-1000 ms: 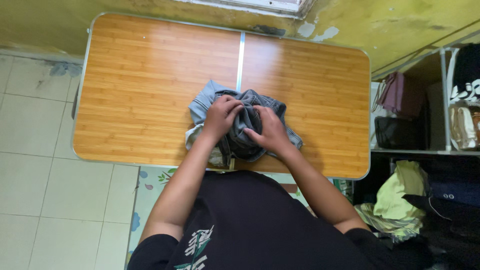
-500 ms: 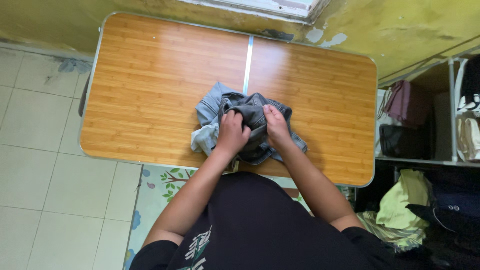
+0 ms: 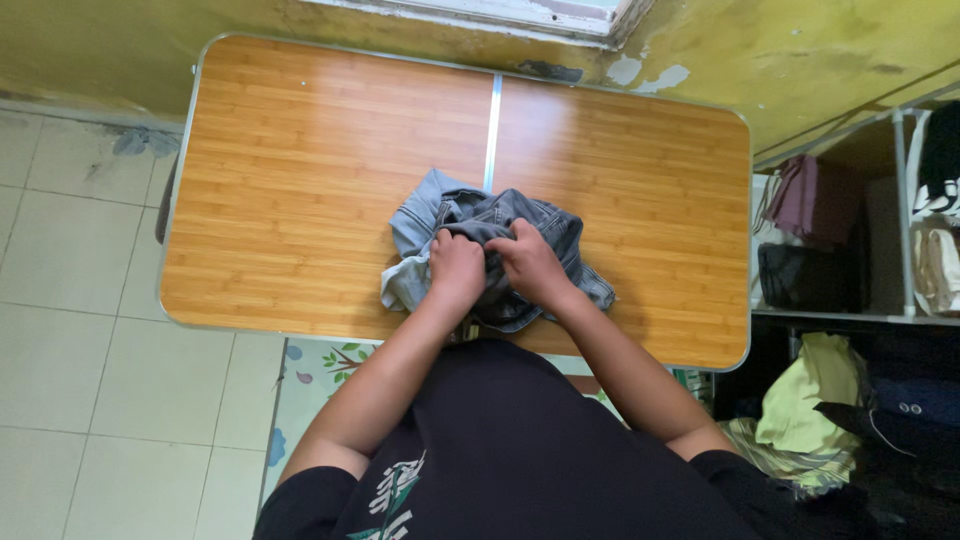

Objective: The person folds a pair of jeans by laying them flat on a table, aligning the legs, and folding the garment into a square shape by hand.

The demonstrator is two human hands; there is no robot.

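A crumpled pair of grey-blue jeans (image 3: 497, 258) lay bunched in a heap near the middle of the wooden table (image 3: 300, 170), just on the near side of the metal seam (image 3: 492, 110) that ran across the tabletop from far to near. The heap spread a little wider from left to right than from near to far, with a paler fold sticking out at its left and a darker hem trailing off to the right.

Both hands sat on top of the heap, side by side and almost touching. The left hand (image 3: 456, 270) was curled closed with a fold of denim bunched inside it, knuckles upward. The right hand (image 3: 531, 266) was likewise closed on the cloth, its fingers tucked into the dark fold at the top of the pile. The jeans lay directly under and just beyond both hands, neither hand being nearer than the other.

To the right of the table stood a shelf rack (image 3: 895, 200) with bags, and a pile of clothes (image 3: 805, 400) lay below it. Pale floor tiles (image 3: 80, 330) were on the left.
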